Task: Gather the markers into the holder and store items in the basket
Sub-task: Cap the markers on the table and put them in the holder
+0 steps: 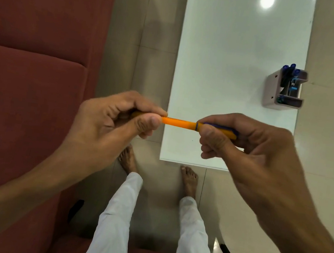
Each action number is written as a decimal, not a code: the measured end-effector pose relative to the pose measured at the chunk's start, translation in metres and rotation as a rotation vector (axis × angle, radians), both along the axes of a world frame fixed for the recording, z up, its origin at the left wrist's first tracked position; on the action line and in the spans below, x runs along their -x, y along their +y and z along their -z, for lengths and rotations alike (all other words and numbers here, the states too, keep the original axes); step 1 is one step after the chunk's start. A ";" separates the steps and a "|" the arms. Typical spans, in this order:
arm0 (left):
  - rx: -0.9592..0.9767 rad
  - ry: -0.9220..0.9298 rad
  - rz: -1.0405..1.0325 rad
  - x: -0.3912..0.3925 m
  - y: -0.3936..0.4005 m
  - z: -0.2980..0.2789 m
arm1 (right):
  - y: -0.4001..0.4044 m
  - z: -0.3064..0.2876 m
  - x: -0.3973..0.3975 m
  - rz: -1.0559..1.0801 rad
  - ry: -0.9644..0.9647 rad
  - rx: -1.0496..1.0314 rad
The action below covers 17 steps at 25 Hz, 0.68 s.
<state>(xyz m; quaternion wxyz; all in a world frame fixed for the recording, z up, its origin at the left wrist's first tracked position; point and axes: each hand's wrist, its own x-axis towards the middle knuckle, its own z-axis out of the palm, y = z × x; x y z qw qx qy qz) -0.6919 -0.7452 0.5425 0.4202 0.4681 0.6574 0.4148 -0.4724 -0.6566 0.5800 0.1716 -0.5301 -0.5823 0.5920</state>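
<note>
**Mia:** Up over the near edge of the white table (pixel 238 40), two hands hold one orange marker (pixel 178 123). What does the left hand (pixel 110 122) do?

**Sam:** Its fingers are curled round one end of the marker, and the thumb presses on top. That end is hidden inside the hand.

**Mia:** And the right hand (pixel 243 143)?

**Sam:** It pinches the other end, where the blue cap (pixel 219 127) is. The thumb and fingers wrap round the cap. The marker lies flat between the two hands, up in the air, not touching the table.

**Mia:** Where do the markers go?

**Sam:** See the gray holder (pixel 274 88) by the far right edge of the table? It is well apart from the hands. Some blue-capped markers (pixel 290 68) stick out of it already.

**Mia:** What else?

**Sam:** A red sofa (pixel 31 64) is on the left. Down below are white trousers (pixel 115 215) and two bare feet (pixel 188 181) on the shiny tile floor (pixel 144 37). A round light spot (pixel 267 0) shines on the table top.
</note>
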 end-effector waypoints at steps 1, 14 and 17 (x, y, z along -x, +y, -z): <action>0.006 -0.018 0.013 -0.003 0.002 0.004 | -0.003 0.007 -0.002 0.030 -0.021 0.004; 0.266 0.092 0.122 -0.073 0.107 0.088 | 0.102 0.069 -0.169 0.499 -0.323 -0.248; 0.326 0.120 0.111 -0.078 0.105 0.107 | 0.152 0.099 -0.211 0.388 -0.501 -0.387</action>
